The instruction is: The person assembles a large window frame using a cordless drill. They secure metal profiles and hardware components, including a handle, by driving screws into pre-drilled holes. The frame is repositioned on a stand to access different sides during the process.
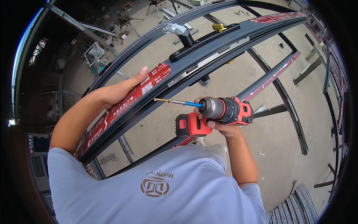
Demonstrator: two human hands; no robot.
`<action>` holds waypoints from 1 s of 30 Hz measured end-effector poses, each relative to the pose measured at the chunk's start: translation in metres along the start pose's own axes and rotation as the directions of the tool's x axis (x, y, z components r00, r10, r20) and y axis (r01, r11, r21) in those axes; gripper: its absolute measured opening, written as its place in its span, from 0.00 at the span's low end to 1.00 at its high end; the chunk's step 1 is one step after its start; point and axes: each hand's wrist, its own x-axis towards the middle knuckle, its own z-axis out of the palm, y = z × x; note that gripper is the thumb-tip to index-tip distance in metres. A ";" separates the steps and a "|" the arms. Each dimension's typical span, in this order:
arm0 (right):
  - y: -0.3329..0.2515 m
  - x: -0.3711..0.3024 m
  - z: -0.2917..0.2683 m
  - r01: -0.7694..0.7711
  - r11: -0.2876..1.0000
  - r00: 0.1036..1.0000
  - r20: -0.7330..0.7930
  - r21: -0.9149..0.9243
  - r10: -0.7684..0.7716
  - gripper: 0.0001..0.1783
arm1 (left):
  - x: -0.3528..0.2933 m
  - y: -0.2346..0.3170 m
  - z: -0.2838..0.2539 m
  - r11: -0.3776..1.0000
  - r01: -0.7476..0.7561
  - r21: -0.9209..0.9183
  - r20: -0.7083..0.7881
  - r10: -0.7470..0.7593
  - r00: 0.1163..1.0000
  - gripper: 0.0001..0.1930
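My right hand (223,128) is closed round the grip of a red and black cordless drill (238,111). Its battery faces me, and a long bit (186,103) with a blue section points left from the chuck. A gold-coloured threaded screw (161,99) sits at the bit's end, apart from the frame. My left hand (121,89) grips a dark grey metal frame (209,56) over its red protective film (130,99); the thumb shows, the other fingers are mostly hidden. Along the frame lie a black handle plate (203,43) with a plastic-wrapped lever (182,33) and a yellow piece (219,27).
More dark frame bars (274,78) cross behind and to the right of the drill. Metal profiles are stacked on the floor (294,207) at lower right. Tripod stands (125,20) and scrap lie at the far left. Racks of long profiles (330,89) line the right side.
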 end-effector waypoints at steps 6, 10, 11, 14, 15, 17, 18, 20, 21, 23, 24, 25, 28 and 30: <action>0.004 0.045 0.060 0.031 0.992 0.976 0.212 0.125 -0.057 0.51 | -0.009 0.012 -0.016 0.998 -0.019 0.062 0.020 0.018 1.000 0.50; -0.001 0.053 0.070 0.093 0.978 0.959 0.246 0.186 -0.138 0.53 | -0.018 0.020 -0.014 0.997 -0.060 0.046 -0.050 0.062 0.997 0.48; -0.004 0.054 0.069 0.049 0.982 0.966 0.241 0.180 -0.092 0.52 | -0.021 0.022 -0.014 0.996 -0.077 0.045 -0.056 0.079 0.995 0.49; -0.012 0.055 0.064 0.012 0.970 0.964 0.255 0.243 -0.076 0.51 | -0.027 0.028 -0.017 0.997 -0.066 0.047 -0.086 0.069 0.994 0.49; -0.014 0.056 0.063 -0.008 0.979 0.968 0.248 0.205 -0.044 0.48 | -0.029 0.030 -0.019 0.997 -0.063 0.052 -0.095 0.067 0.993 0.49; -0.018 0.057 0.061 -0.046 0.991 0.973 0.231 0.129 0.015 0.44 | -0.035 0.035 -0.026 0.997 -0.059 0.059 -0.090 0.064 0.994 0.49; -0.018 0.060 0.062 -0.057 0.987 0.981 0.194 0.148 0.027 0.42 | -0.038 0.036 -0.029 0.995 -0.079 0.068 -0.094 0.086 0.992 0.49; -0.018 0.068 0.064 -0.068 0.976 0.986 0.166 0.207 0.034 0.37 | -0.041 0.039 -0.034 0.993 -0.096 0.076 -0.106 0.103 0.989 0.48; -0.020 0.071 0.064 -0.050 0.974 0.985 0.171 0.219 0.012 0.32 | -0.042 0.040 -0.037 0.991 -0.108 0.080 -0.107 0.116 0.987 0.48; -0.024 0.079 0.067 -0.051 0.951 0.986 0.167 0.304 -0.001 0.21 | -0.045 0.042 -0.039 0.994 -0.101 0.049 -0.164 0.107 0.981 0.45; -0.028 0.084 0.068 -0.041 0.946 0.983 0.181 0.322 -0.019 0.19 | -0.046 0.043 -0.042 0.992 -0.100 0.078 -0.147 0.111 0.983 0.46; -0.031 0.088 0.069 -0.042 0.942 0.980 0.198 0.332 -0.026 0.17 | -0.047 0.045 -0.046 0.990 -0.098 0.105 -0.131 0.112 0.985 0.47; -0.038 0.100 0.076 -0.017 0.935 0.974 0.216 0.353 -0.064 0.17 | -0.050 0.051 -0.056 0.985 -0.026 0.172 -0.132 0.049 0.990 0.51; -0.040 0.110 0.079 -0.006 0.940 0.966 0.244 0.341 -0.082 0.17 | -0.049 0.056 -0.064 0.990 -0.062 0.128 -0.103 0.075 0.992 0.52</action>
